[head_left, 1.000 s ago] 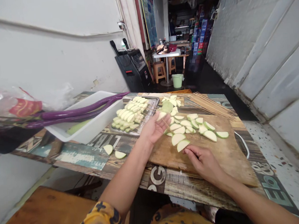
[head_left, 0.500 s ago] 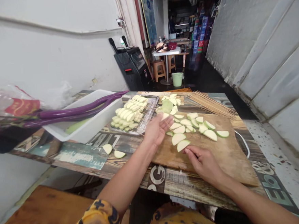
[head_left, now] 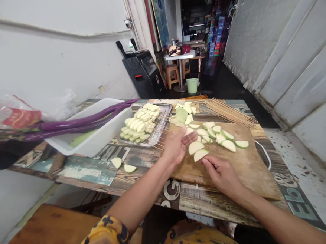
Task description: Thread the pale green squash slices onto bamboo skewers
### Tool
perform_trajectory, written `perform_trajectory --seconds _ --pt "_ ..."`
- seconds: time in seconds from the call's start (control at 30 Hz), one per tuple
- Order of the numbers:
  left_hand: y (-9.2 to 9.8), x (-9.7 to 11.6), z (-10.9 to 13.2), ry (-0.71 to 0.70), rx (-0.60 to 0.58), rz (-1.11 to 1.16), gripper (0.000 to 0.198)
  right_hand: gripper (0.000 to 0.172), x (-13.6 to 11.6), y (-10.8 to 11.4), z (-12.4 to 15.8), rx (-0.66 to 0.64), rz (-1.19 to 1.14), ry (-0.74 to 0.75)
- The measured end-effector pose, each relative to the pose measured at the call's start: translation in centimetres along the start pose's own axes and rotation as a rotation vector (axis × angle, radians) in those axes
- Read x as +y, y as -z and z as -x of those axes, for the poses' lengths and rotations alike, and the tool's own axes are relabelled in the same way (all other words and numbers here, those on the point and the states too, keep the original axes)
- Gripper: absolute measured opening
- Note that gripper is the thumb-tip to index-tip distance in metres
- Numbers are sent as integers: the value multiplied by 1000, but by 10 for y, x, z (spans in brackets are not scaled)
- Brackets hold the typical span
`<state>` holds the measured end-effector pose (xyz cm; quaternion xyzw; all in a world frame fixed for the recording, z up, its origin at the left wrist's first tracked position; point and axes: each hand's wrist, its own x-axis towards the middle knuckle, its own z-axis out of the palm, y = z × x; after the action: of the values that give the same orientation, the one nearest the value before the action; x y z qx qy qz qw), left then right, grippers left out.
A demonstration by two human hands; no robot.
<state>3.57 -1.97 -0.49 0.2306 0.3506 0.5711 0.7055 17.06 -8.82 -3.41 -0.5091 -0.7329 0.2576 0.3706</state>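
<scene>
My left hand (head_left: 180, 145), over the cutting board's left part, holds a pale vegetable slice (head_left: 188, 131) between thumb and fingers. My right hand (head_left: 218, 168) is closed in a pinch at the near end of a thin bamboo skewer (head_left: 189, 138), mostly hidden. Two half-round, green-skinned slices (head_left: 195, 147) sit along this skewer between my hands, the lower one touching my right fingertips. More cut slices (head_left: 228, 145) lie loose on the wooden cutting board (head_left: 247, 175). Left of my hands, a metal tray (head_left: 166, 110) bears several skewers of slices (head_left: 140, 120).
A white plastic bin (head_left: 97, 147) with long purple eggplants (head_left: 76, 123) across it stands at the left. Two loose slices (head_left: 129, 168) lie on the table before it. Bare bamboo skewers (head_left: 230, 111) are spread at the back right. A white cable (head_left: 265, 154) curves beside the board.
My left hand has shifted right, toward the slices on the skewer, with its slice. My right hand stays nearly in place. The whole view has moved slightly.
</scene>
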Motion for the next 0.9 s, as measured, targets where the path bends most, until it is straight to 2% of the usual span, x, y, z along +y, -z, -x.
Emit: perform_trajectory --seconds 0.13,0.23,0.3,0.4,0.5,0.57,0.67,0.9 --pt "-3 -8 7 9 -145 -107 21 25 0 4 -3 56 -8 -1" --pt "-1 -6 10 -153 -163 -279 32 24 -1 17 -7 140 -5 6" --pt "2 -2 11 -359 -113 -542 33 25 -2 27 -10 229 -6 -43" --pt "9 1 10 -583 -54 -1170 32 29 -1 37 -13 338 -57 -143" --pt "16 -4 6 -612 -58 -1727 30 30 0 38 -13 340 -84 -155" --pt "19 -8 2 -625 -96 -1895 27 29 0 35 -13 314 -76 -136" --pt "21 -11 -3 -665 -171 -1927 25 27 -1 33 -12 292 -68 -132" --pt "23 -2 -10 -728 -219 -1699 26 26 -3 32 -12 272 -55 -117"
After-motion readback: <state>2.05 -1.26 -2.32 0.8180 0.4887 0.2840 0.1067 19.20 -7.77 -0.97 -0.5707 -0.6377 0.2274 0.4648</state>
